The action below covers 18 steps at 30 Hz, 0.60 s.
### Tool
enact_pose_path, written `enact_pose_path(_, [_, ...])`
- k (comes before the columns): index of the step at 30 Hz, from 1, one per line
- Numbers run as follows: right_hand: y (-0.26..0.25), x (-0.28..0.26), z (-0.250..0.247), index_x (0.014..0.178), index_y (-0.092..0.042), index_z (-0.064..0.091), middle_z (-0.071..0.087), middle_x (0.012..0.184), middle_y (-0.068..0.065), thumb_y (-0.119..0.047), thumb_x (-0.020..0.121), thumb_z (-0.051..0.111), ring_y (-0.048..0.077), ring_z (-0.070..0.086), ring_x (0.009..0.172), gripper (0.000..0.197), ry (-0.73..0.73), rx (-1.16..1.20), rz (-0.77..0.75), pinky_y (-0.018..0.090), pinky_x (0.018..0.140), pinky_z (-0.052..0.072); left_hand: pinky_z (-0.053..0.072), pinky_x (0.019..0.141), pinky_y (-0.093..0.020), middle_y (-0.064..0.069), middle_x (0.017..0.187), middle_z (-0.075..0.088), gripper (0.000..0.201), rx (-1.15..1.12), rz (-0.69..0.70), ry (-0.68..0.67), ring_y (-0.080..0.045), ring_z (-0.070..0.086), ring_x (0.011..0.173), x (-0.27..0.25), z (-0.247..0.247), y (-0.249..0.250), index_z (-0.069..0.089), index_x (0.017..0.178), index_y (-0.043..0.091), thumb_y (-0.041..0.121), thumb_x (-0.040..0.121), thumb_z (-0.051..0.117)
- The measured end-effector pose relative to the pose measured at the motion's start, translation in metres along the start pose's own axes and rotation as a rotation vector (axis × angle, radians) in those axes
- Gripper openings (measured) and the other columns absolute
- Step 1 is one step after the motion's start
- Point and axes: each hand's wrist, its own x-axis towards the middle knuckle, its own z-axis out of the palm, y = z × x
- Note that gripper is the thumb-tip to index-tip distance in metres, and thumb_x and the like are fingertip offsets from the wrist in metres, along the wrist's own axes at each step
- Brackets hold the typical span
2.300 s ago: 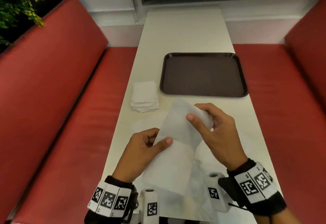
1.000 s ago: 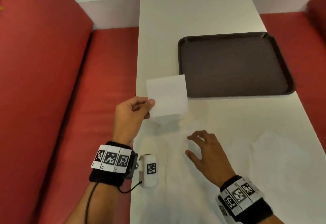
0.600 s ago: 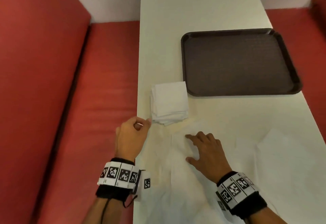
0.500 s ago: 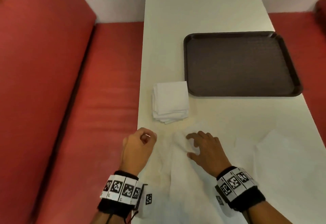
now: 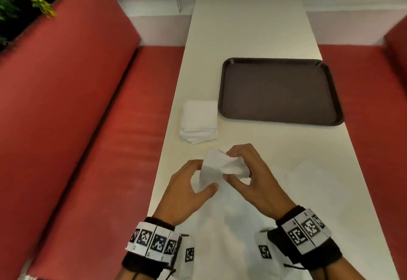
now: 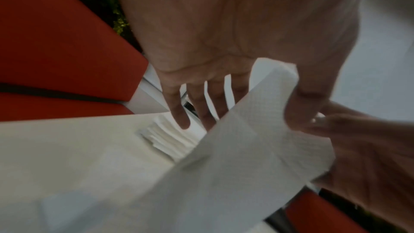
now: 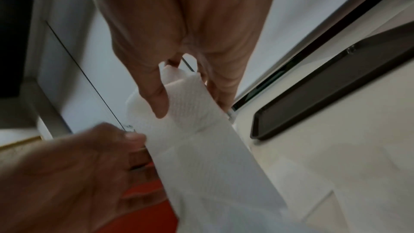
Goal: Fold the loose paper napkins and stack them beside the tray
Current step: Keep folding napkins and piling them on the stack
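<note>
Above the table [image 5: 242, 26], two hands — left hand [image 5: 185, 191], right hand [image 5: 257, 182] — pinch one napkin [image 5: 217, 167].

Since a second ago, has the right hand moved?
Yes. The right hand has lifted off the loose napkins on the table and now pinches a napkin up in the air, nearer the napkin stack.
</note>
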Motion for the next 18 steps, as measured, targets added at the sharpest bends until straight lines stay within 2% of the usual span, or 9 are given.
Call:
enact_pose_path(3, [-0.012, -0.014, -0.021, 0.128, -0.039, 0.044, 0.038, 0.131, -0.013, -0.020, 0.080, 0.080, 0.007, 0.052, 0.117, 0.063, 0.071, 0.070, 0.053, 0.022, 0.089, 0.053, 0.051, 0.083, -0.017, 0.013, 0.100, 0.075, 0.016, -0.204, -0.028, 0.074, -0.005, 0.069, 0.095, -0.005, 0.007, 0.030, 0.071, 0.107, 0.027, 0.025, 0.091, 0.072])
enact_pose_path(4, [-0.017, -0.018, -0.028, 0.132, -0.042, 0.042, 0.038, 0.133, -0.014, -0.022, 0.077, 0.083, 0.011, 0.057, 0.113, 0.071, 0.099, 0.139, 0.104, 0.026, 0.087, 0.056, 0.052, 0.078, -0.017, 0.011, 0.096, 0.076, 0.014, -0.280, -0.036, 0.099, -0.007, 0.071, 0.091, -0.007, 0.009, 0.040, 0.072, 0.105, 0.025, 0.021, 0.091, 0.071])
enact_pose_path(6, [-0.027, -0.026, -0.044, 0.136, -0.045, 0.039, 0.047, 0.129, -0.010, -0.025, 0.075, 0.084, 0.016, 0.067, 0.097, 0.078, 0.163, 0.299, 0.211, 0.030, 0.082, 0.059, 0.054, 0.078, -0.021, 0.008, 0.099, 0.077, 0.019, -0.436, -0.037, 0.114, -0.010, 0.072, 0.093, -0.012, 0.013, 0.060, 0.072, 0.107, 0.023, 0.014, 0.091, 0.070])
enact_pose_path(9, [-0.040, -0.040, -0.067, 0.127, -0.040, 0.055, 0.063, 0.100, -0.003, -0.024, 0.077, 0.081, 0.018, 0.068, 0.083, 0.059, 0.171, 0.437, 0.301, 0.024, 0.079, 0.057, 0.057, 0.086, -0.037, -0.001, 0.105, 0.077, 0.020, -0.591, -0.021, 0.111, -0.020, 0.073, 0.100, -0.020, 0.019, 0.085, 0.074, 0.109, 0.019, 0.013, 0.091, 0.069])
enact_pose_path(11, [-0.045, -0.049, -0.077, 0.117, -0.034, 0.067, 0.057, 0.085, 0.002, -0.023, 0.078, 0.080, 0.019, 0.062, 0.080, 0.043, 0.128, 0.488, 0.271, 0.032, 0.081, 0.054, 0.057, 0.090, -0.045, -0.007, 0.106, 0.077, 0.019, -0.642, 0.004, 0.111, -0.026, 0.072, 0.101, -0.025, 0.023, 0.097, 0.075, 0.108, 0.018, 0.016, 0.091, 0.069])
enact_pose_path(13, [-0.048, -0.056, -0.084, 0.113, -0.029, 0.070, 0.055, 0.083, 0.003, -0.021, 0.078, 0.080, 0.019, 0.059, 0.078, 0.037, 0.123, 0.514, 0.229, 0.035, 0.082, 0.053, 0.056, 0.092, -0.049, -0.010, 0.107, 0.076, 0.019, -0.658, 0.022, 0.103, -0.029, 0.072, 0.102, -0.030, 0.025, 0.107, 0.074, 0.109, 0.017, 0.018, 0.091, 0.068])
enact_pose_path(16, [-0.055, -0.062, -0.091, 0.103, -0.024, 0.075, 0.069, 0.097, -0.002, -0.019, 0.080, 0.078, 0.015, 0.068, 0.084, 0.024, 0.199, 0.453, 0.152, 0.026, 0.079, 0.055, 0.055, 0.093, -0.052, -0.008, 0.107, 0.076, 0.023, -0.628, 0.055, 0.076, -0.028, 0.072, 0.101, -0.038, 0.025, 0.121, 0.071, 0.114, 0.017, 0.017, 0.092, 0.066])
enact_pose_path(18, [-0.060, -0.065, -0.094, 0.101, -0.023, 0.075, 0.071, 0.102, -0.003, -0.016, 0.080, 0.077, 0.016, 0.071, 0.088, 0.022, 0.247, 0.461, 0.129, 0.023, 0.076, 0.056, 0.056, 0.092, -0.053, -0.010, 0.103, 0.077, 0.024, -0.597, 0.095, 0.077, -0.030, 0.073, 0.098, -0.043, 0.023, 0.127, 0.069, 0.115, 0.018, 0.015, 0.092, 0.066])
